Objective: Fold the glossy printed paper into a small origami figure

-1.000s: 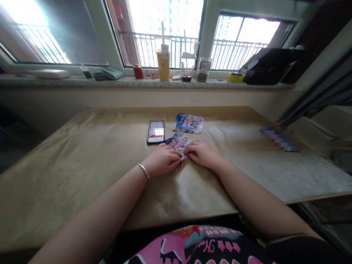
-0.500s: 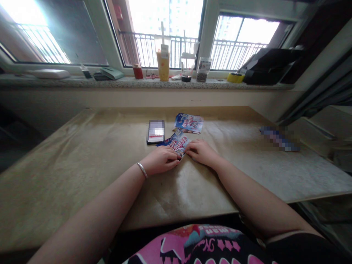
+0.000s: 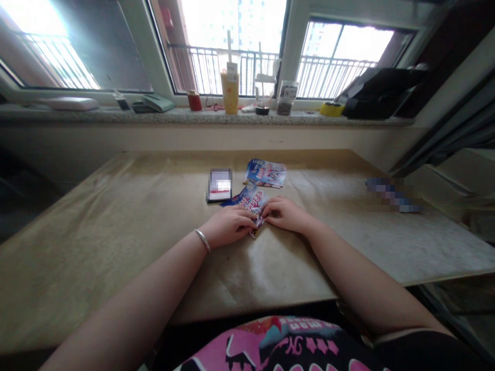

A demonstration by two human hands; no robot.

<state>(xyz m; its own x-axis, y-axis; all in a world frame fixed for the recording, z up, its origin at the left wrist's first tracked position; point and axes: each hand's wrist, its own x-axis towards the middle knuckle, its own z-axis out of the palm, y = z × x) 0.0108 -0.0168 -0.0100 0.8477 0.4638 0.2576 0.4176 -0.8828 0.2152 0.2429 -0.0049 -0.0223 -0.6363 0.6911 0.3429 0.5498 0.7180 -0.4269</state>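
A blue and pale printed leaflet with red lettering lies on the table between my hands, its near corner pointing toward me. My left hand, with a silver bangle at the wrist, has its fingers closed on the leaflet's near left part. Opposite it, my right hand pinches the near right edge, fingers curled. The fingers hide part of the paper. Just beyond lies a small pile of similar leaflets. A dark-edged, blurred flat rectangle touches or nearly touches the leaflet's left corner.
On the right of the tan-covered table is a blurred blue-purple item. Along the windowsill stand a yellow drink cup, a red jar, a clear cup, yellow tape and a black bag.
Both hands have shifted slightly to the right and a little toward me. More of the leaflet's colourful near corner now shows between the fingers. The pile and the dark-edged rectangle stay put.
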